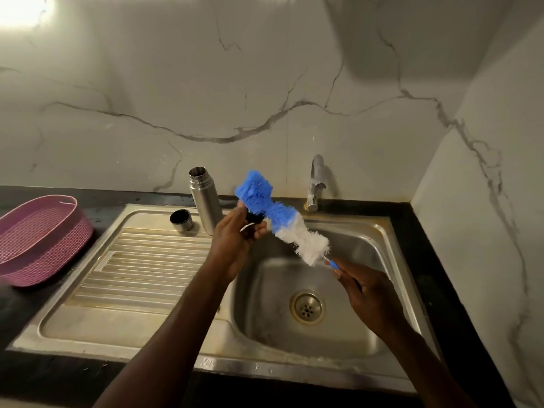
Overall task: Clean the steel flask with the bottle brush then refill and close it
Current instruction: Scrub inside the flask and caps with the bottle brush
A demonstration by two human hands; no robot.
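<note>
Beside marble walls, steel sink (pixel 164 293) in black counter (pixel 412 219)

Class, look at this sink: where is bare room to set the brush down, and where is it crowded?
Free: the ribbed steel drainboard, between the pink plastic basket and the basin. Crowded: its back edge, where the open steel flask and round steel cap stand, and above the basin, where both hands hold the blue-and-white bottle brush.

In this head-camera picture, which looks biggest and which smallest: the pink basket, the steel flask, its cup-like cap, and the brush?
1. pink basket, though partly cut off by the frame edge.
2. bottle brush and steel flask: similar length; the brush is held nearer the camera, so unsure.
3. cap, clearly smallest.
</note>
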